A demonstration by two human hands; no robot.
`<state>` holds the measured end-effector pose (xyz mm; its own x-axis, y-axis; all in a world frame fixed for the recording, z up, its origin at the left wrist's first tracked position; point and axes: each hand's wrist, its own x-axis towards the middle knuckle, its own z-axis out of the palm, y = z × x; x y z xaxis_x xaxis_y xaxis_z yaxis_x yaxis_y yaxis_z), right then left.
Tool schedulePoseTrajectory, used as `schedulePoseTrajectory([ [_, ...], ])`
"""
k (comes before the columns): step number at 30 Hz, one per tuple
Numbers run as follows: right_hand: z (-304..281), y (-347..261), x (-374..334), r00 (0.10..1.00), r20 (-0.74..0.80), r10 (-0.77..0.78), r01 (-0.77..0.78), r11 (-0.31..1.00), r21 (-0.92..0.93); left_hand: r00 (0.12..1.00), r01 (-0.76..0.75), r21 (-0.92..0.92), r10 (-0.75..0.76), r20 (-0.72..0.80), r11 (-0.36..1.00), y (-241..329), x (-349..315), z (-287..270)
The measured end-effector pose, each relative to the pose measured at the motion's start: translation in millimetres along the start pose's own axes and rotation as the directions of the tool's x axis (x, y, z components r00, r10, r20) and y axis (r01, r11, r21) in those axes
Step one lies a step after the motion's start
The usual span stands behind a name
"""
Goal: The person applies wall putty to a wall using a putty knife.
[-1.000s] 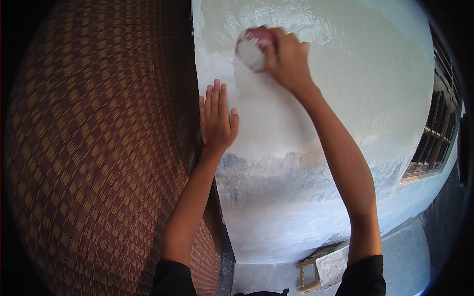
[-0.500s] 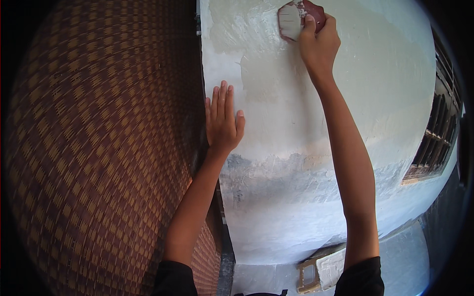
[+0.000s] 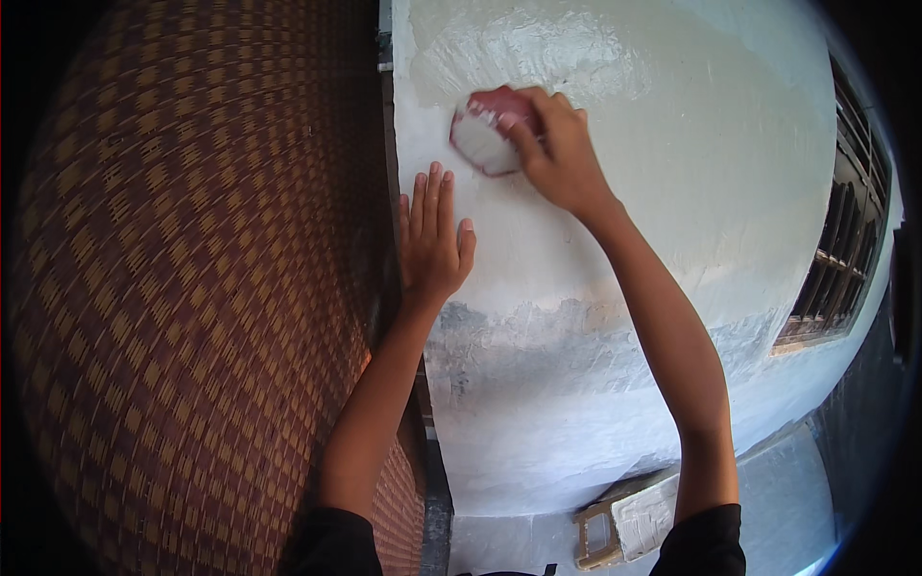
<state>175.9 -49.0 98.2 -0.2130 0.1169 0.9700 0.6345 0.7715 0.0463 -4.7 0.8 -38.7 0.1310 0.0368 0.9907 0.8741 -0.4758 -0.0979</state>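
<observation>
My right hand (image 3: 555, 152) grips a red-backed pad with a whitish face (image 3: 487, 134) and presses it against the white plastered wall (image 3: 672, 173), near the wall's left edge. My left hand (image 3: 432, 240) lies flat on the wall just below the pad, fingers pointing up and slightly apart, holding nothing. The plaster under the pad looks smooth and pale; a greyer, rougher band (image 3: 538, 336) runs across the wall below my left hand.
A brown and yellow woven screen (image 3: 192, 288) fills the left side, meeting the wall at a dark vertical edge. A barred window (image 3: 845, 259) sits at the right. A small plaster-smeared wooden board (image 3: 624, 523) lies on the floor below.
My right hand went up and right with the pad, then came back down and left to just above my left hand. My left hand stayed flat on the wall.
</observation>
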Motion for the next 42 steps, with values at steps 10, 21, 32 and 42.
schedulePoseTrajectory([
  [10, -39, 26, 19, 0.801, -0.522, 0.292, -0.183, 0.951, 0.251, 1.0, 0.011, -0.031, -0.011, 0.009, 0.999, 8, -1, 3],
  [21, -56, 49, -4, 0.716, -0.629, 0.303, -0.377, 0.926, 0.016, 1.0, -0.005, -0.025, 0.005, 0.004, 1.0, 10, -5, 6],
  [32, -39, 48, -33, 0.932, -0.329, 0.151, -0.231, 0.948, -0.22, 1.0, 0.007, -0.01, -0.007, 0.004, 1.0, 11, -8, 8],
  [42, -19, 13, -55, 0.984, -0.175, 0.019, -0.055, 0.978, -0.202, 0.999, 0.034, 0.029, -0.034, 0.014, 0.999, 12, -15, 5],
])
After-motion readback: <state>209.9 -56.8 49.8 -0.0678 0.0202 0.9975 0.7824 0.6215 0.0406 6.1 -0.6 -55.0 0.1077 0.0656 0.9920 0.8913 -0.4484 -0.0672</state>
